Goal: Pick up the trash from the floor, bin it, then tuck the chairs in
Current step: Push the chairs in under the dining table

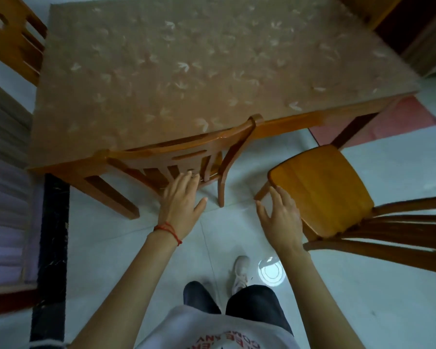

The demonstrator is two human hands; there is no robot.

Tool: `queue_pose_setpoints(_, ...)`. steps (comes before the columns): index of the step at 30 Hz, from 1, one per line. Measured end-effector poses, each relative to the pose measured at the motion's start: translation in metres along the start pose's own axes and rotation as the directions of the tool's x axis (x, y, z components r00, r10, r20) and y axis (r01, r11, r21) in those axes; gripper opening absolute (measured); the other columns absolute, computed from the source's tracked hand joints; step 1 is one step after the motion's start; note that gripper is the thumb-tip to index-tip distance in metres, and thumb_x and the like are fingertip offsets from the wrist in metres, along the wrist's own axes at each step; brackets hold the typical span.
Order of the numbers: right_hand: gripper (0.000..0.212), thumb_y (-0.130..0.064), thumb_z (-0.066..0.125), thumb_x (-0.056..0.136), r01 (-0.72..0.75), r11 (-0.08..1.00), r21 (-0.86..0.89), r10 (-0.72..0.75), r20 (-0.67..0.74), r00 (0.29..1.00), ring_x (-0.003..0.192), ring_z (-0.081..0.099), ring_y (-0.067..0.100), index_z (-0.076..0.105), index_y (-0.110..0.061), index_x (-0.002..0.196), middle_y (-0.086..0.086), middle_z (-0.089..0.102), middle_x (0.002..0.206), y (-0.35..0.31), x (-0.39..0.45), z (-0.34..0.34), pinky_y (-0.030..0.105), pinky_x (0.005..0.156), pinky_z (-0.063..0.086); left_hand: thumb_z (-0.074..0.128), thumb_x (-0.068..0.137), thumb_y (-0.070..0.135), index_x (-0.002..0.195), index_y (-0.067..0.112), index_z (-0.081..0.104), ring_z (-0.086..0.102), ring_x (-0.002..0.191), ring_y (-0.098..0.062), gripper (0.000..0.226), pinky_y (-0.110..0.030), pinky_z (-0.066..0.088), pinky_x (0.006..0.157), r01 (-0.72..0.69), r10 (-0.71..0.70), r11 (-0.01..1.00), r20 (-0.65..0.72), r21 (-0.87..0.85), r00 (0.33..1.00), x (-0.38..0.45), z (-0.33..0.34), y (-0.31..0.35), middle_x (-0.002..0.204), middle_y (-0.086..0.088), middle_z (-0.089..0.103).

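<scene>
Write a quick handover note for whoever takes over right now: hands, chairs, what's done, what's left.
Left hand: open, empty, at the back of the near chair.
Right hand: open, empty, at the seat edge of the right chair.
Near chair is tucked under the table.
Right chair stands out from the table, turned sideways.
No trash visible on the floor; bin not in view.
Left to do: turn the right chair and push it in; check the chair at the far left.
</scene>
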State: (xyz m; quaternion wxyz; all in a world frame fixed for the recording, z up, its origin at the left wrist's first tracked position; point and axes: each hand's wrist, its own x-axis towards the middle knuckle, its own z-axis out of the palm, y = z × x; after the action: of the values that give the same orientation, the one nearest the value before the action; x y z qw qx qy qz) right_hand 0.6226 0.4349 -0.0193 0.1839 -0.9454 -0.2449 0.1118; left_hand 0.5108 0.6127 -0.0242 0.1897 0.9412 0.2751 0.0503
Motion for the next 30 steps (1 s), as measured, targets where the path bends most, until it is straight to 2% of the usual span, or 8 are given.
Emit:
queue_pose_setpoints(6, 0.054, -0.039, 0.051, 0.09, -0.182, 0.983, 0.034, 0.185, -0.113, 0.976, 0.129, 0.04, 0.034, 0.043, -0.01, 0.134, 0.014, 0.042, 0.142, 0.051, -0.044, -0.016, 0.051, 0.105, 0.036, 0.054, 0.089, 0.03, 0.135, 0.004, 0.041, 0.033, 0.133, -0.034, 0.054, -0.047, 0.027, 0.106, -0.222, 0.218, 0.971, 0.05, 0.094, 0.975, -0.001, 0.016, 0.038, 0.141, -0.018, 0.042)
queue_pose_setpoints(13, 0.055, -0.039, 0.051, 0.09, -0.361, 0.929, 0.086, 0.371, -0.195, 0.908, 0.131, 0.039, 0.033, 0.041, -0.01, 0.136, 0.014, 0.04, 0.144, 0.109, -0.091, -0.035, 0.047, 0.106, 0.032, 0.075, 0.072, 0.019, 0.117, -0.005, 0.056, 0.054, 0.112, -0.043, 0.054, -0.054, 0.042, 0.091, -0.457, 0.448, 0.882, 0.101, 0.109, 0.888, -0.004, 0.04, 0.099, 0.118, -0.027, 0.059)
queue_pose_setpoints(17, 0.05, -0.032, 0.056, 0.089, -0.389, 0.916, 0.095, 0.4, -0.3, 0.866, 0.125, 0.045, 0.036, 0.046, -0.006, 0.13, 0.018, 0.048, 0.136, 0.143, -0.127, -0.049, 0.047, 0.103, 0.036, 0.072, 0.076, 0.02, 0.119, -0.005, 0.054, 0.051, 0.115, -0.043, 0.053, -0.055, 0.04, 0.094, -0.532, 0.517, 0.843, 0.155, 0.074, 0.842, -0.015, 0.058, 0.146, 0.122, -0.027, 0.057)
queue_pose_setpoints(22, 0.055, -0.038, 0.047, 0.092, -0.524, 0.838, 0.154, 0.544, -0.301, 0.783, 0.134, 0.035, 0.031, 0.038, -0.008, 0.137, 0.015, 0.038, 0.145, 0.192, -0.187, -0.069, 0.043, 0.109, 0.028, 0.062, 0.084, 0.027, 0.129, -0.002, 0.047, 0.041, 0.127, -0.04, 0.056, -0.053, 0.034, 0.102, -0.641, 0.625, 0.767, 0.185, 0.035, 0.758, -0.048, 0.082, 0.214, 0.134, -0.024, 0.048)
queue_pose_setpoints(23, 0.054, -0.036, 0.05, 0.091, -0.53, 0.832, 0.163, 0.553, -0.318, 0.77, 0.132, 0.037, 0.032, 0.04, -0.007, 0.136, 0.017, 0.04, 0.143, 0.199, -0.193, -0.069, 0.044, 0.108, 0.029, 0.06, 0.085, 0.029, 0.13, -0.001, 0.045, 0.039, 0.128, -0.039, 0.057, -0.052, 0.032, 0.103, -0.653, 0.638, 0.757, 0.186, 0.029, 0.748, -0.053, 0.084, 0.221, 0.135, -0.023, 0.046)
queue_pose_setpoints(25, 0.051, -0.03, 0.057, 0.089, -0.571, 0.795, 0.204, 0.602, -0.383, 0.701, 0.126, 0.044, 0.037, 0.046, -0.002, 0.131, 0.021, 0.046, 0.137, 0.232, -0.232, -0.079, 0.047, 0.103, 0.035, 0.058, 0.086, 0.032, 0.132, 0.0, 0.044, 0.036, 0.13, -0.039, 0.058, -0.051, 0.029, 0.104, -0.72, 0.703, 0.694, 0.203, 0.014, 0.682, -0.079, 0.101, 0.262, 0.138, -0.022, 0.044)
queue_pose_setpoints(28, 0.048, -0.024, 0.063, 0.085, -0.575, 0.782, 0.24, 0.618, -0.42, 0.665, 0.119, 0.05, 0.041, 0.051, 0.001, 0.124, 0.025, 0.052, 0.129, 0.248, -0.253, -0.081, 0.05, 0.097, 0.04, 0.056, 0.087, 0.033, 0.134, 0.001, 0.041, 0.033, 0.133, -0.037, 0.059, -0.049, 0.025, 0.107, -0.727, 0.708, 0.686, 0.217, 0.009, 0.672, -0.092, 0.112, 0.284, 0.14, -0.02, 0.041)
queue_pose_setpoints(30, 0.047, -0.023, 0.065, 0.084, -0.602, 0.759, 0.249, 0.642, -0.438, 0.629, 0.116, 0.052, 0.042, 0.053, 0.002, 0.122, 0.026, 0.054, 0.127, 0.27, -0.28, -0.087, 0.051, 0.095, 0.042, 0.058, 0.087, 0.03, 0.132, 0.0, 0.044, 0.035, 0.131, -0.037, 0.056, -0.049, 0.026, 0.106, -0.766, 0.746, 0.643, 0.233, -0.008, 0.624, -0.113, 0.124, 0.314, 0.139, -0.021, 0.043)
